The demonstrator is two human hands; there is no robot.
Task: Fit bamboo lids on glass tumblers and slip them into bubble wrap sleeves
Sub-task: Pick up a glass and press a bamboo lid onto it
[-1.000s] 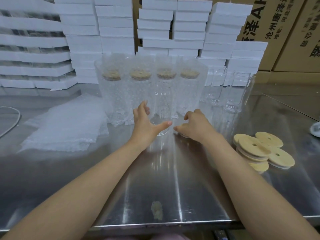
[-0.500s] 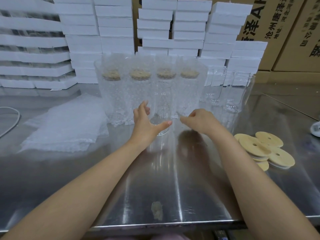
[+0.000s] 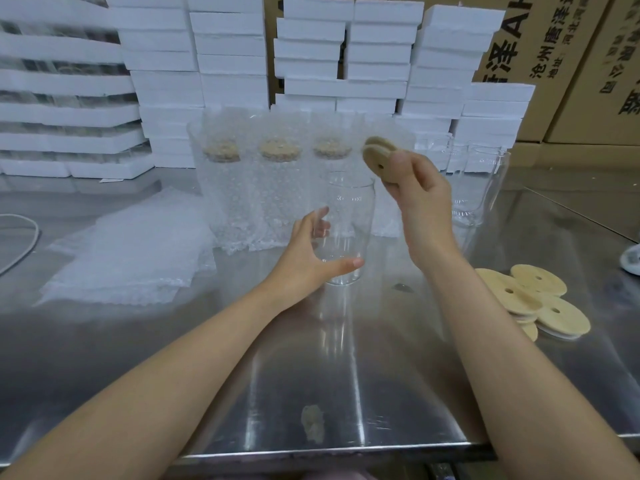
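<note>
Head view, lid (image 3: 379, 157): pinched in right hand (image 3: 420, 199), sat tilted, above-right of tumbler (image 3: 346, 216) mouth
Left hand (image 3: 308, 254): gripped upright tumbler's base

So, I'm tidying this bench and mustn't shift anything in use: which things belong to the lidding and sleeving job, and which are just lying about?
Part of the job: tumbler gripped by the left hand, bamboo lid pinched by the right hand, spare lids, bare tumblers, flat bubble wrap sleeves, sleeved tumblers.
Lying about: foam blocks, cardboard cartons, white cable.
</note>
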